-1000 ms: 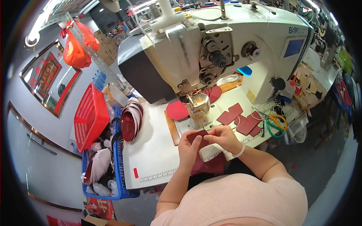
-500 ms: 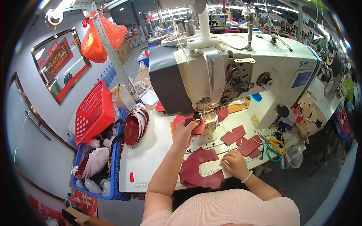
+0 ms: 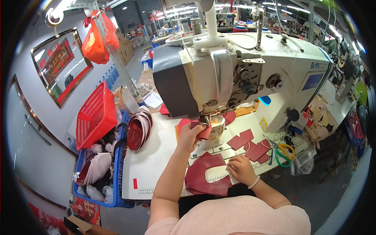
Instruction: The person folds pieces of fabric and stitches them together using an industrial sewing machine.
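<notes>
My left hand [image 3: 188, 137] pinches a red leather piece [image 3: 205, 133] at the needle area of a large white sewing machine [image 3: 250, 62]. The machine's head partly hides this piece. Closer to my body, a U-shaped stack of dark red leather [image 3: 197, 174] lies on the machine table [image 3: 150, 168]. My right hand [image 3: 243, 170] is beside the right arm of that stack, fingers curled together. Whether anything is between its fingertips is hidden. Several small red leather pieces [image 3: 241, 140] lie just beyond my right hand.
Scissors with green and orange handles [image 3: 288, 154] lie at the right. Curved, nested red-and-white pieces [image 3: 139, 129] stand on the left of the table. Beside it are a blue crate [image 3: 117, 199] with wrapped goods and a red basket [image 3: 94, 121].
The fingers of my right hand have drawn closer together. My left hand keeps its pinch on the leather at the needle. The view has shifted slightly.
</notes>
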Available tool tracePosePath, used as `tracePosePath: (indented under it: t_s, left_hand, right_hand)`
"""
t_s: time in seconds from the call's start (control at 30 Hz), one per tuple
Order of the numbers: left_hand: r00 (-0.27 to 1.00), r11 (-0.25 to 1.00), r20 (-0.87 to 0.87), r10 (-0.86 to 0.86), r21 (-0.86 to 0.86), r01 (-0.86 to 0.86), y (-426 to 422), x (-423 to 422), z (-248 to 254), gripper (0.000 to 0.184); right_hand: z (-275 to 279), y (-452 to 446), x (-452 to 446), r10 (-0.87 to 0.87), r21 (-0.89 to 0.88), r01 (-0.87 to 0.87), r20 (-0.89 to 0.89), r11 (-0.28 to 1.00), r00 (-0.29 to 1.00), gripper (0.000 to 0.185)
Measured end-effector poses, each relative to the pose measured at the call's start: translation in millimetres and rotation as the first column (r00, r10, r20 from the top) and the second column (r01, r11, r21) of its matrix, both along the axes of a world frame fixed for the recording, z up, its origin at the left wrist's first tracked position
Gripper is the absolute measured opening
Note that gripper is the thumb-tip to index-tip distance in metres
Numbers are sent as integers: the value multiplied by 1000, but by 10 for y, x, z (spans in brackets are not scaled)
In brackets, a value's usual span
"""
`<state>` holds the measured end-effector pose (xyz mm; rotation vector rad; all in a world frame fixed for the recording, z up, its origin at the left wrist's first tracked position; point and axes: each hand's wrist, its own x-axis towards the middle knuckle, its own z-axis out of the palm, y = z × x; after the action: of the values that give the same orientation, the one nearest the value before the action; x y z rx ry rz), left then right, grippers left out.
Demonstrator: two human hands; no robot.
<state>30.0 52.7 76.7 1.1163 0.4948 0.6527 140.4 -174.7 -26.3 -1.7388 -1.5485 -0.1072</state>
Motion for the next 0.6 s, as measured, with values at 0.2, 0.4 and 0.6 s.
tracePosePath:
  t_s: [0.2,0.4,0.6]
  left_hand:
    - [1000,1000,3,-7,1,7,22,10,-30,22]
    - [999,997,25,48,-66,-46,100,102,-78,19]
    - [988,989,154,15,-151,8,126,83,-133,17]
  right_hand:
    - [9,6,-3,-4,4,4,18,1000,1000,12]
    - [-17,-3,-6,-4,0,4,9,1000,1000,11]
    - [-11,-3,-3,-3,20,3,9,1000,1000,11]
